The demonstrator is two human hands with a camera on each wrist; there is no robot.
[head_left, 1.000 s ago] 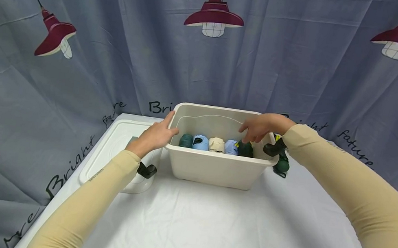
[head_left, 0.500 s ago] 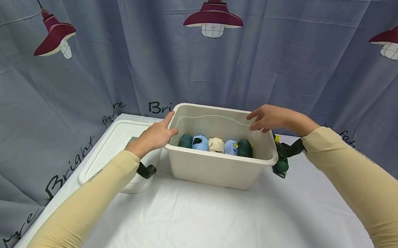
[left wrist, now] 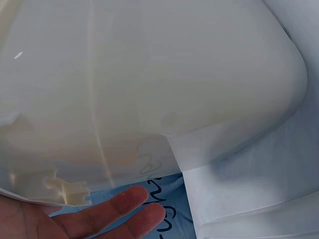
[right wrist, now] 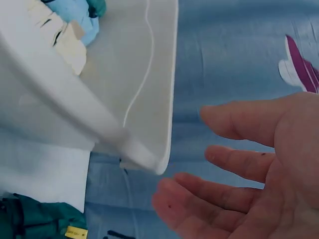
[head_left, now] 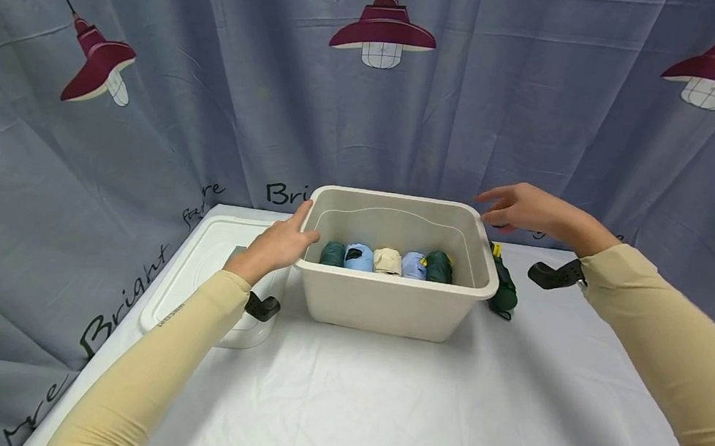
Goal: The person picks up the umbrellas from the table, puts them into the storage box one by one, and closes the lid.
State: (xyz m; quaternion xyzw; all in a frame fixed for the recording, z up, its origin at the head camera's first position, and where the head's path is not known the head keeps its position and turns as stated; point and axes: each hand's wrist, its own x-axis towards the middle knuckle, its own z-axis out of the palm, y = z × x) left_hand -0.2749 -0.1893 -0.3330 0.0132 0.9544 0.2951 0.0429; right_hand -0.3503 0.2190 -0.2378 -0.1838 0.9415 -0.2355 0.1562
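Observation:
A white plastic storage box (head_left: 381, 303) stands uncovered on the table. Inside lies a row of several rolled cloth bundles, among them a teal one (head_left: 332, 254), a light blue one (head_left: 359, 258), a cream one (head_left: 388, 261) and a dark green one (head_left: 439, 267). My left hand (head_left: 275, 244) holds the box's left rim, thumb over the edge and fingers along the outside. Beyond the far right corner of the box hovers my right hand (head_left: 524, 211), its fingers loosely spread and nothing in them. A dark green cloth bundle with a yellow tag (head_left: 504, 287) lies outside, against the box's right side.
A white lid (head_left: 181, 287) lies flat left of the box, partly beneath my left forearm. White cloth covers the table (head_left: 369, 408). Behind hangs a blue-grey curtain (head_left: 240, 92) printed with red lamps.
My right hand has risen out of the box and moved right, past its rim. The dark green roll at the row's right end is now uncovered. My left hand stays put.

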